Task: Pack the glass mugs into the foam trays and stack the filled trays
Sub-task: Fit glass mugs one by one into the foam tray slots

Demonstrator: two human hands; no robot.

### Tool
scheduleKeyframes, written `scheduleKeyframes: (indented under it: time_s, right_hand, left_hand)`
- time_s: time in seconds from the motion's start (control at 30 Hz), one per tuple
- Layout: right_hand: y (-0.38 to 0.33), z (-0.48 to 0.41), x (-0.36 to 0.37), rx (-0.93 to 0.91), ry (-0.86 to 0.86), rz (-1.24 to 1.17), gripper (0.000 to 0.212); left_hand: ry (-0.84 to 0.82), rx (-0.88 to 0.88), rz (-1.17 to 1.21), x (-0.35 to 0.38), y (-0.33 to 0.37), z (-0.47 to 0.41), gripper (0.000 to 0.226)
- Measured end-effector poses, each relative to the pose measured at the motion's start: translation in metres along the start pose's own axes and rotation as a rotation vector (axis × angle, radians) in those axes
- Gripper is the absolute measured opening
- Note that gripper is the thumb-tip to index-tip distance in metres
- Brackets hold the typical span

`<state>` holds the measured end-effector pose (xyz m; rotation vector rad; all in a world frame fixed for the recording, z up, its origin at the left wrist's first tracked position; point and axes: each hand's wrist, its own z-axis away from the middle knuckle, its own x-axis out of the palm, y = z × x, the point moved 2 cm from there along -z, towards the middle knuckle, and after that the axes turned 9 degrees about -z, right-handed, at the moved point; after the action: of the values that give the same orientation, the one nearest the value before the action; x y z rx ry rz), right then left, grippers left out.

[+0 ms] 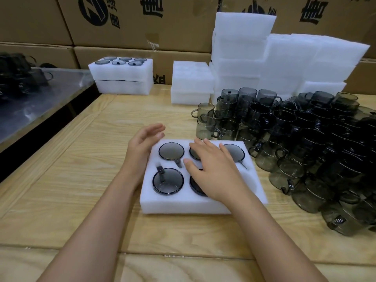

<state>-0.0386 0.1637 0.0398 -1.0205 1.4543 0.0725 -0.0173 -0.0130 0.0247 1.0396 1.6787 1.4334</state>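
A white foam tray [183, 204] lies on the wooden table in front of me, with smoky glass mugs [168, 181] sunk upside down in its holes. My right hand [211, 169] lies flat on the tray's middle, fingers spread, covering part of two mugs. My left hand [142, 147] is open at the tray's left edge, fingers stretched along its far corner. Neither hand holds a mug. To the right, a large heap of loose smoky mugs [305, 143] covers the table.
Two filled trays [122, 78] are stacked at the back left. Empty foam trays [191, 82] and taller foam stacks [284, 62] stand at the back. Cardboard boxes [132, 21] form a wall behind. A metal table [30, 98] with dark mugs is on the left.
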Motion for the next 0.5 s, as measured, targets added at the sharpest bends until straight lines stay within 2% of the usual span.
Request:
scheduleKeyframes:
  time_s: [0.1, 0.17, 0.23, 0.3, 0.4, 0.5]
  right_hand:
    - [0.000, 0.002, -0.004, -0.043, 0.069, -0.055, 0.038]
    - [0.003, 0.005, -0.011, -0.020, 0.182, -0.244, 0.023]
    - [0.011, 0.005, -0.022, 0.077, 0.306, -0.477, 0.016]
    - [0.023, 0.002, -0.037, 0.112, 0.449, -0.530, 0.014]
    - [0.044, -0.005, -0.066, 0.144, 0.619, -0.315, 0.015]
    - [0.073, -0.020, -0.089, 0.280, 0.601, 0.074, 0.027]
  left_hand:
    - [-0.135, -0.003, -0.048, -0.001, -0.014, -0.003, 0.040]
    - [-0.165, -0.027, 0.011, -0.003, -0.017, -0.005, 0.052]
    - [-0.159, -0.020, 0.032, -0.003, -0.017, -0.006, 0.048]
    - [-0.169, -0.025, 0.036, -0.002, -0.018, -0.007, 0.048]
    - [-0.186, -0.041, 0.042, -0.001, -0.019, -0.009, 0.048]
    - [-0.187, -0.043, 0.042, -0.002, -0.020, -0.012, 0.048]
